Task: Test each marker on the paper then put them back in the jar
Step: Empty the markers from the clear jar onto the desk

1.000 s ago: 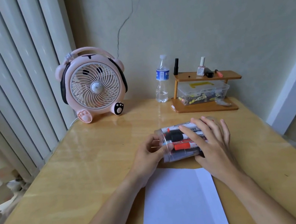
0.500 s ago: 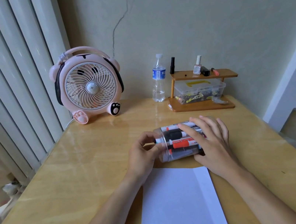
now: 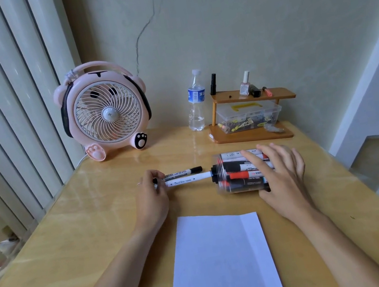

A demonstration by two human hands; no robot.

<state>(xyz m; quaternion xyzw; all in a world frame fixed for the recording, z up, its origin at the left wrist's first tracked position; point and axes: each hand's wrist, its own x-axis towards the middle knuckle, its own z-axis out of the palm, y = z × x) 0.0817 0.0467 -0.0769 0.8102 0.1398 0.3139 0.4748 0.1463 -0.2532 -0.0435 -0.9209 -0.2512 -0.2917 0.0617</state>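
Clear jar (image 3: 240,171) lies on side at table (image 3: 74,236) centre, mouth facing left, long axis left-right, remaining markers (image 3: 248,173) packed inside. Your right hand (image 3: 279,173) lies flat over jar, fingers straight, steadying it. Your left hand (image 3: 151,199), left of mouth, grips two thin pens (image 3: 184,177); nearer pen's tip at jar mouth, farther one just clear. Pens run in line with jar axis. Blank paper (image 3: 223,262) lies near you, between forearms; left hand nearer to it for first test stroke.

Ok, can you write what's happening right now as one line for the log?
step: pulling markers out | left hand: grips two markers | right hand: holds jar lying sideways | paper: blank
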